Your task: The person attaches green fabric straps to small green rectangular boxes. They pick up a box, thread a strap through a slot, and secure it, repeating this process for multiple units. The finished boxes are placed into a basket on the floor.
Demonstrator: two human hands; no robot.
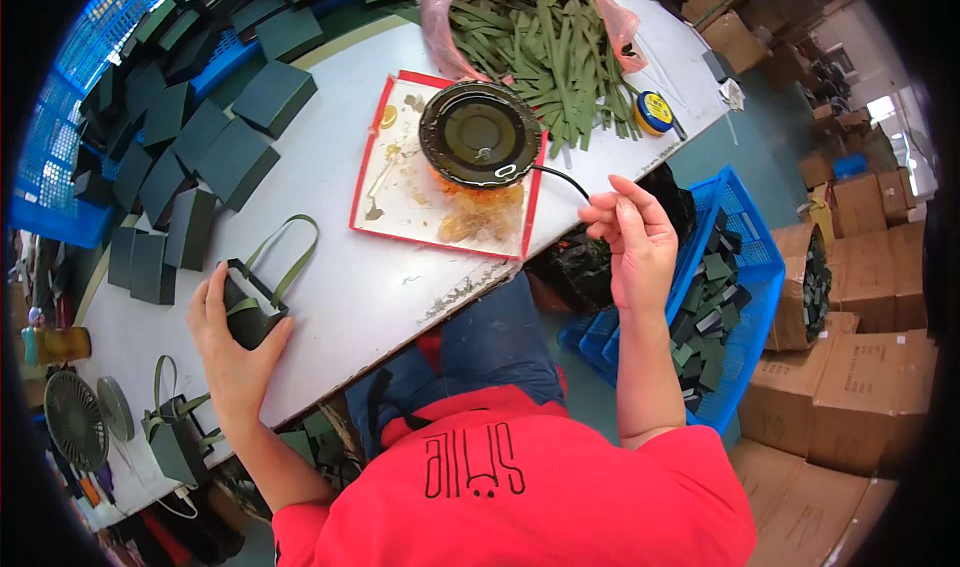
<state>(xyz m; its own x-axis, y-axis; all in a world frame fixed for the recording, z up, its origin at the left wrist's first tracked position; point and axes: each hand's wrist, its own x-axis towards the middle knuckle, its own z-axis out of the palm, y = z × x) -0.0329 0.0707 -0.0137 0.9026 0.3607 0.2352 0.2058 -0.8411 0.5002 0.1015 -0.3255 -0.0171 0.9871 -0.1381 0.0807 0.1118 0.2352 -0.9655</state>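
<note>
Box (252,327) in hand (232,367), tabletop (360,307) bare to edge

A workshop, as indicated by materials kept in bulk: a long white table (333,132) with many similar green boxes (237,164), a pink bag (437,29) of green straps (545,52), and a corded black pot (480,135) on a stained tray (400,217); a blue crate (757,239) heaped with small pieces (716,269); and, at right, brown cartons (865,289) stacked in tiers.
</note>
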